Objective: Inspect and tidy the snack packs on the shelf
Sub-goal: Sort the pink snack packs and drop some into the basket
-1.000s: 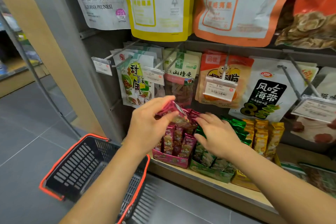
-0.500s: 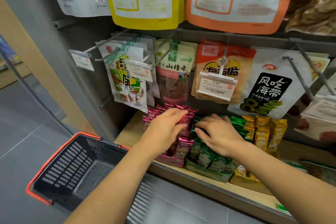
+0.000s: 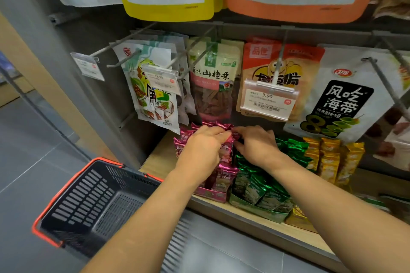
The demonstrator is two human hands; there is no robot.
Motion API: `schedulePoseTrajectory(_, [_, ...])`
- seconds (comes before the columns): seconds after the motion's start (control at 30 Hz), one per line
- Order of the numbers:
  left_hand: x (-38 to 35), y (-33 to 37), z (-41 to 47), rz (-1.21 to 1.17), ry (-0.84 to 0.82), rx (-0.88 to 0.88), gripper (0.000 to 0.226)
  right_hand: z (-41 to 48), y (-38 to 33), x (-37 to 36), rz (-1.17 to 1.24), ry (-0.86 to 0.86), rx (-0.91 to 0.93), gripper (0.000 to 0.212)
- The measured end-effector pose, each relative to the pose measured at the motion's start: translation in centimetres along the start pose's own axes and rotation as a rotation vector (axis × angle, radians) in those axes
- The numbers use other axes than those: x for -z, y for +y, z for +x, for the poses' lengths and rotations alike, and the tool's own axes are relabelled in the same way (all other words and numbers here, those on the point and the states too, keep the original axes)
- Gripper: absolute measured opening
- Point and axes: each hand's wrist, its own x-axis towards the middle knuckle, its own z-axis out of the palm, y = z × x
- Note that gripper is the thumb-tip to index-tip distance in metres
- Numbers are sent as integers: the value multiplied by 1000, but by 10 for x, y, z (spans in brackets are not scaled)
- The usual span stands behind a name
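Note:
Several small pink snack packs stand in a pink display box on the wooden shelf. Beside them stand green packs in a green box and yellow packs further right. My left hand lies over the pink packs with its fingers curled round the top of one. My right hand reaches in from the right and pinches a pink pack top at the back of the row. The two hands nearly touch.
A black shopping basket with an orange rim hangs at my left forearm. Bagged snacks hang on metal pegs with price tags just above my hands. A grey upright post bounds the shelf on the left.
My left hand brought a lifted pink pack down into the pink row. My right hand moved left from the green packs to the pink ones. The view tilted down and closer.

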Motion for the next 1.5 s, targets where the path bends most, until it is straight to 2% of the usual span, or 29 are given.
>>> schedulePoseTrajectory(0.2, [2,-3,-2,98,12,-77,56,2,-8,-7,-111,30,-64,26])
schedulePoseTrajectory(0.33, [-11,-4,-5,124,-41,-98,48,3,-9,-8,-74,50,-80,18])
schedulePoseTrajectory(0.43, [-28,-7,-12,-21,-192,29,42,-3,-6,-11,-27,94,-16,14])
schedulePoseTrajectory(0.57, [-34,-7,-15,-254,-191,118,45,-10,-3,-7,153,184,21,14])
schedulePoseTrajectory(0.77, [-41,-5,-19,225,-291,31,42,-28,-22,18,356,392,34,8])
schedulePoseTrajectory(0.87, [-37,-2,-17,241,-377,21,55,-55,-24,25,428,443,111,11])
schedulePoseTrajectory(0.97, [-32,-4,-17,87,-406,88,56,-94,-18,29,454,478,202,26])
schedulePoseTrajectory(1.1, [-20,-3,-23,-120,-291,152,43,-129,-12,50,257,535,344,24])
schedulePoseTrajectory(1.2, [1,6,-27,-192,-179,214,40,-152,-8,69,108,656,451,37])
schedulePoseTrajectory(1.27, [23,17,-28,-304,-187,259,43,-169,-8,80,94,759,491,31])
schedulePoseTrajectory(1.33, [54,29,-32,-576,-242,245,52,-183,-12,89,140,826,524,21])
schedulePoseTrajectory(1.4, [85,40,-41,-886,-344,143,59,-192,-20,95,234,832,558,15])
schedulePoseTrajectory(1.47, [108,56,-52,-1039,-446,37,57,-198,-31,97,386,787,570,11])
schedulePoseTrajectory(1.5, [113,64,-57,-1058,-444,7,51,-199,-36,96,464,757,549,11])
